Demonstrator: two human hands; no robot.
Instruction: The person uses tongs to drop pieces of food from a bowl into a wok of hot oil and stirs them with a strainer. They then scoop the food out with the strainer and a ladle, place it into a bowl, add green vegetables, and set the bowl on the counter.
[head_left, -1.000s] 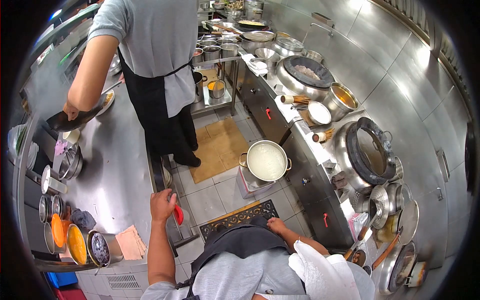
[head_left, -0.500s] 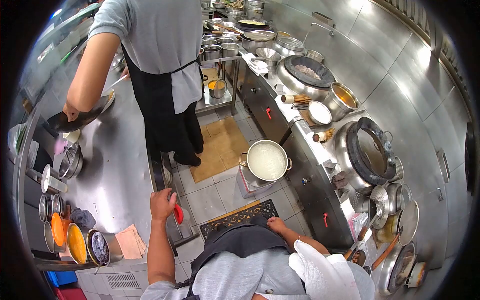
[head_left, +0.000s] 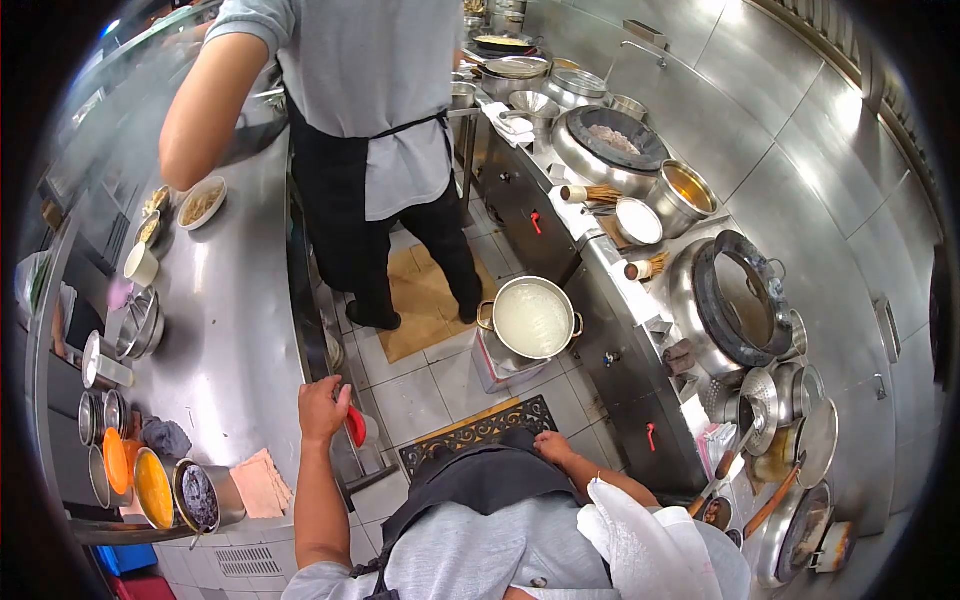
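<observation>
My left hand rests on the edge of the steel counter, fingers stretched out and holding nothing. Just beside it, below the counter edge, is a red rounded object, partly hidden. My right hand is at the front of my dark apron; its fingers look curled in, and nothing shows in them. Ahead of it a two-handled pot of whitish liquid stands on a box. A white towel lies over my right upper arm.
A co-worker stands ahead between the counter and the stove line. On the counter are a white dish of food and an orange-filled container. Along the right are a wok burner and a pot of yellow-orange liquid.
The co-worker has shifted right and their dark wok has moved away along the counter. A white dish of food now shows where the wok was. My hands have hardly moved.
</observation>
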